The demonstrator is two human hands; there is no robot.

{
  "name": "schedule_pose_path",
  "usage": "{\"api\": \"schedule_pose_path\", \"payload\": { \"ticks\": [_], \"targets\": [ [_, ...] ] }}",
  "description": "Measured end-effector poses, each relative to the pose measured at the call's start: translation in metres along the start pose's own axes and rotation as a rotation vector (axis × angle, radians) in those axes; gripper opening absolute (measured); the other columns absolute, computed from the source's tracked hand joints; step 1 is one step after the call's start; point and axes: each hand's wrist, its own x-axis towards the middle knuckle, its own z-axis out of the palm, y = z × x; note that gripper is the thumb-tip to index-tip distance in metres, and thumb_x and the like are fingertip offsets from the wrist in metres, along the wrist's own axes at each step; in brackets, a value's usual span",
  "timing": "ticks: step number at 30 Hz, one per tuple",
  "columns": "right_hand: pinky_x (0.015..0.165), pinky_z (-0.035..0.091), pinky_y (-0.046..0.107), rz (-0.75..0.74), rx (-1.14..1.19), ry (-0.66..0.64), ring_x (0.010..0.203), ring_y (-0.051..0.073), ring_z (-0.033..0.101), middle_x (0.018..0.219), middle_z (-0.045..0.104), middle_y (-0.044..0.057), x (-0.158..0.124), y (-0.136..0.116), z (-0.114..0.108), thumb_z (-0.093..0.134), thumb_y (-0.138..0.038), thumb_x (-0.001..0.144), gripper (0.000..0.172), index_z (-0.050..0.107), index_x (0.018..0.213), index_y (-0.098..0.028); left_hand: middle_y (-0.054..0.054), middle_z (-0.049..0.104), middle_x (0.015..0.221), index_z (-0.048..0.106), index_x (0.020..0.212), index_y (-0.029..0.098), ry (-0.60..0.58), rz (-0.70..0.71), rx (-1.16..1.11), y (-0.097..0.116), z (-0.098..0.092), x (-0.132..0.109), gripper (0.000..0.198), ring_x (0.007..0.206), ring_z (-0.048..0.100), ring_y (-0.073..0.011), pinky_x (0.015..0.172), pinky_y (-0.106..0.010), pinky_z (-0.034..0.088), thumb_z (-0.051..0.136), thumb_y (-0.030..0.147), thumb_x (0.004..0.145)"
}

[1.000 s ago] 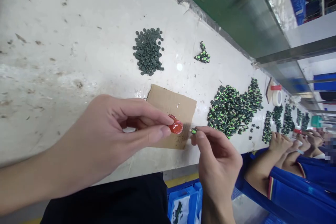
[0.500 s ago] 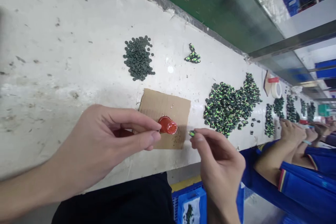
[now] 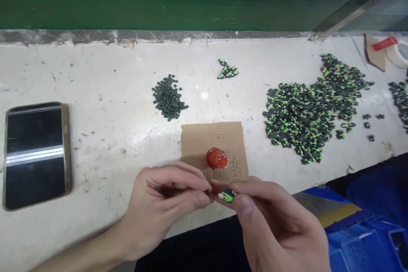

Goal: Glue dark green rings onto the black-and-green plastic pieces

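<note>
My left hand (image 3: 167, 204) is closed in a pinch on a small dark piece (image 3: 207, 192), mostly hidden by the fingertips. Close beside it, my right hand (image 3: 277, 221) grips a small black-and-green painted figure (image 3: 227, 196) between thumb and fingers. The fingertips of both hands almost meet in front of a red cup-like container (image 3: 217, 158) with a glossy wet-looking top. That container stands on a square of brown cardboard (image 3: 194, 138). Behind the cardboard lies a heap of dark round discs (image 3: 168, 97).
To the right spreads a large pile of black-and-green figures (image 3: 299, 119); a small cluster of figures (image 3: 227, 70) lies further back. A phone (image 3: 35, 153) rests at the left. Cardboard, a red object and a tape roll (image 3: 398, 54) sit far right. Blue crates (image 3: 366, 238) stand below the table edge.
The view has levelled and swung left, bringing the phone in and the co-workers' arms out. My hands have come together, carrying the figure close to the left fingertips.
</note>
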Motion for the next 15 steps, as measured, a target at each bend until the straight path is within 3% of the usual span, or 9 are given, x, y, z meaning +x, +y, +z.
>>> {"api": "schedule_pose_path", "payload": {
  "ticks": [6, 15],
  "targets": [
    [0.068, 0.059, 0.004, 0.007, 0.061, 0.235, 0.071, 0.005, 0.074, 0.082, 0.078, -0.006, -0.005, -0.007, 0.026, 0.074, -0.009, 0.088, 0.023, 0.083, 0.086, -0.030, 0.004, 0.078, 0.081, 0.087, 0.082, 0.030, 0.043, 0.019, 0.045, -0.002, 0.000, 0.000, 0.032, 0.070, 0.077, -0.0086, 0.066, -0.009, 0.063, 0.083, -0.001, 0.076],
    [0.062, 0.057, 0.007, 0.012, 0.037, 0.228, 0.065, 0.006, 0.070, 0.078, 0.076, -0.005, -0.004, -0.010, 0.031, 0.073, -0.011, 0.087, 0.022, 0.082, 0.084, -0.030, 0.003, 0.078, 0.083, 0.087, 0.084, 0.030, 0.030, 0.021, 0.034, -0.001, -0.002, -0.003, 0.031, 0.071, 0.077, -0.0079, 0.068, -0.009, 0.063, 0.084, 0.000, 0.078]
  ]
}}
